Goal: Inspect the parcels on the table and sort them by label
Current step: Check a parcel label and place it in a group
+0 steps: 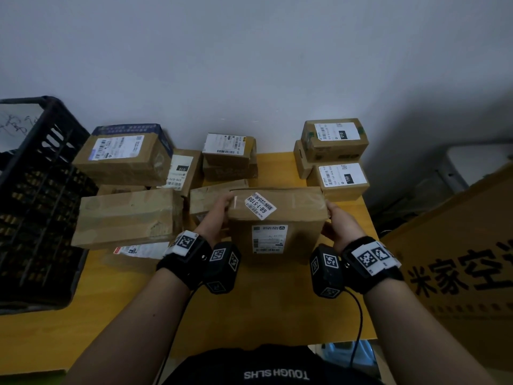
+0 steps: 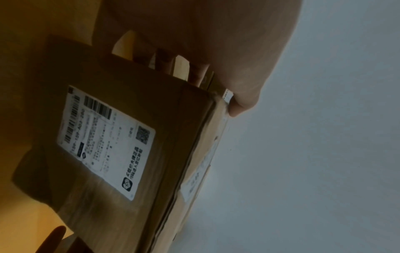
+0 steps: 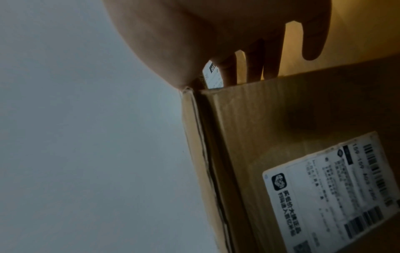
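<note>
Parcel in hand: I see a brown carton (image 1: 277,218) held between both hands above the yellow table (image 1: 249,309), tipped so its near face looks toward the head camera.
Labels on it: a small sticker reading 68-1-5108 (image 1: 260,205) on top, between the two thumbs; a larger shipping label (image 1: 268,239) on the near face, below the fingers.
Left hand: left hand (image 1: 219,215) grips the carton's left end, thumb over the top edge, fingers (image 2: 199,75) curled behind it.
Right hand: right hand (image 1: 340,222) grips the right end the same way, fingers (image 3: 229,71) wrapped past the far edge.
Beyond left fingers: a long taped box (image 1: 127,218) and mixed parcels, one marked 070 (image 1: 181,173); these look unsorted to me.
Beyond right fingers: a stack with labels 010 (image 1: 337,134) and 150 (image 1: 342,176); I judge this a sorted group, not certain.
Far left: black crate (image 1: 36,207); its contents are too dark to tell.
Progress: I judge the task midway, with this carton under inspection and not yet placed.
Left to do: pick its pile, then work through the left cluster.
</note>
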